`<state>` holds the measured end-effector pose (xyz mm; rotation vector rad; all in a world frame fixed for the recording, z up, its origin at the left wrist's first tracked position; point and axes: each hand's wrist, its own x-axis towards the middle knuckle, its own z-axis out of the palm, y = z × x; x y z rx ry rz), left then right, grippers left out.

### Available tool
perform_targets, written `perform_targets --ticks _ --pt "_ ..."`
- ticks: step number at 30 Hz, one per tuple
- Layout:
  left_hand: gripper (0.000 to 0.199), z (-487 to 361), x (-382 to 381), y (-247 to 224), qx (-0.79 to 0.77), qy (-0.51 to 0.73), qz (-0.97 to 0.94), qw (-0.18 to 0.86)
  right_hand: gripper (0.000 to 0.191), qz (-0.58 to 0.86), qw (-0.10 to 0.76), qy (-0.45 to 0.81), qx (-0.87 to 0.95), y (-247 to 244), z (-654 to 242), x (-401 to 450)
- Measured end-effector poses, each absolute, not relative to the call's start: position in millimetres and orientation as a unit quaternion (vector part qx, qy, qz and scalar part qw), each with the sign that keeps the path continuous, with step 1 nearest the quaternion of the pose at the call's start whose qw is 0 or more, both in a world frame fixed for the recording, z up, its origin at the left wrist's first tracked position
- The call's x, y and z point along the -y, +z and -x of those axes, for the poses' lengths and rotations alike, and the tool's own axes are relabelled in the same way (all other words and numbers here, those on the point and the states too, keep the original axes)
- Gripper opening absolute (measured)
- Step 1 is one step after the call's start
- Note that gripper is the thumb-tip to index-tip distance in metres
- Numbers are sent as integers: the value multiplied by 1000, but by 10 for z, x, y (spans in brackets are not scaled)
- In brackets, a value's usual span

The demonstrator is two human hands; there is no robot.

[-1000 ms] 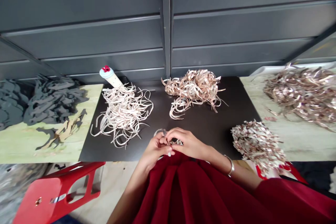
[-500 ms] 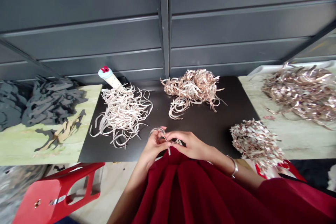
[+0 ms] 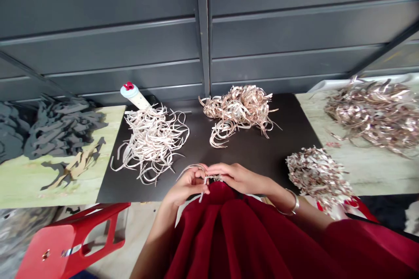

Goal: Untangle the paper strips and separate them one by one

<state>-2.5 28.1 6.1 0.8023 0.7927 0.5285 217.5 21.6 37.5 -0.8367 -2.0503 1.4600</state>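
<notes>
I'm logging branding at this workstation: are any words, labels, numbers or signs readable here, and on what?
No text can be read.
Red stool: it bears a label, too small and blurred to read.
Pale tabletop at right: a reddish mark, too blurred to tell whether it is writing.

Both bare forearms (image 3: 153, 233) are angling inward to the near edge of the black mat (image 3: 262, 152). Over that edge, the left hand (image 3: 190, 183) is curling its fingers; the right hand (image 3: 237, 176) is arching just beside it.
</notes>
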Motion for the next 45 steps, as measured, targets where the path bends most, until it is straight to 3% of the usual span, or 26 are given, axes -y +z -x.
perform_targets --ticks 4,10,18,22,25,28,30,33,36,39,45 --pt "61 -53 -281 83 -420 339 -339 771 52 301 249 513 765 366 -2111 -226" --pt "29 -21 -302 121 -420 268 -365 786 48 307 256 548 735 343 -2161 -245" --pt "43 113 -302 97 -388 246 -329 825 34 320 320 690 565 16 -2462 -311" --pt "39 131 -285 110 -391 190 -367 823 33 318 350 742 475 -110 -2553 -356" --pt "33 69 -257 130 -417 166 -456 769 33 322 433 736 408 -142 -2554 -402" --pt "26 -27 -219 137 -485 146 -604 615 39 363 511 667 403 -70 -2458 -425" --pt "26 -88 -197 132 -518 135 -688 490 39 406 490 601 483 10 -2320 -406" --pt "20 -159 -174 116 -527 114 -746 392 27 465 372 477 647 75 -2037 -340" --pt "16 -198 -161 101 -522 86 -767 363 23 482 302 390 725 15 -1808 -289" --pt "17 -195 -160 92 -526 72 -772 350 18 476 267 408 732 -90 -1753 -290" --pt "12 -67 -225 149 -571 112 -712 393 11 474 263 403 738 -102 -1953 -332"
